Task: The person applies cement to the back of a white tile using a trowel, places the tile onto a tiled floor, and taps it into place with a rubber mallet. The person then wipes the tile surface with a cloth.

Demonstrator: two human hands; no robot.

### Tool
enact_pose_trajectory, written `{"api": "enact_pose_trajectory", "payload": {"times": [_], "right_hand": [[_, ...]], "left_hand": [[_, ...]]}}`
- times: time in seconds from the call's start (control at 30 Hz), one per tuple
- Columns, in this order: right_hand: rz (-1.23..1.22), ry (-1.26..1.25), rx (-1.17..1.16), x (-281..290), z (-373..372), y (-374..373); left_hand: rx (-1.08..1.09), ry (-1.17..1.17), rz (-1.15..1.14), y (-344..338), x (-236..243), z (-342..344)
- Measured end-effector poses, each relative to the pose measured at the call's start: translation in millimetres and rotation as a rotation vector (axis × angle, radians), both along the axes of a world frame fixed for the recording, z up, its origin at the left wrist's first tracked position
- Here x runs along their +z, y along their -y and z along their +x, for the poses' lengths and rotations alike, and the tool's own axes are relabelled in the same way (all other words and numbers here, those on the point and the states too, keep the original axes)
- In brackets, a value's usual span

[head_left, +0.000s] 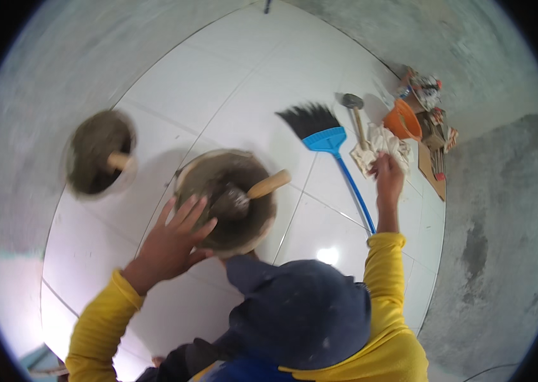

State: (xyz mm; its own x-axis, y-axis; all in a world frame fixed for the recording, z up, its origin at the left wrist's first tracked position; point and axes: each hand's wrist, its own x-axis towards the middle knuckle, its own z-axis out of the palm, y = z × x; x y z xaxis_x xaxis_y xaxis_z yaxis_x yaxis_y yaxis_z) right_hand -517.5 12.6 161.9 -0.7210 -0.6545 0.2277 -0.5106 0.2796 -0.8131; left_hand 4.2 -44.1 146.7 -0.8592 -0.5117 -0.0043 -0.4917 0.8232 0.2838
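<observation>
White tile floor (237,70): a bucket (124,181) at nine o'clock; at eight, the left hand (172,245), spread and empty, beside a second bucket (264,235) holding a trowel (270,183); blue broom (325,139) at one; at two, the right hand (388,175) pinching a pale cloth (389,141).

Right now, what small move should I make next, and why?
Perhaps lift the cloth gently with your right hand: it's already at the cloth, though I can't tell whether it grips. The mallet lies close by, so gentleness seems wise. Your left hand is spread open by the bucket.
</observation>
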Motion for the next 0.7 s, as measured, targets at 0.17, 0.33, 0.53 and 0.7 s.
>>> {"api": "enact_pose_trajectory", "payload": {"times": [0.17,0.33,0.53,0.7], "right_hand": [[0.191,0.239,-0.234,-138,-90,-56],[0.556,-0.231,-0.286,-196,-183,-33],[0.641,-0.289,-0.359,-232,-261,10],[0.816,-0.811,0.339,-304,-293,44]], "left_hand": [[0.134,0.073,0.076,-3,-37,3],[0.100,0.181,0.152,10,-9,14],[0.264,0.158,0.210,43,46,16],[0.392,-0.203,0.367,66,33,-2]]}}
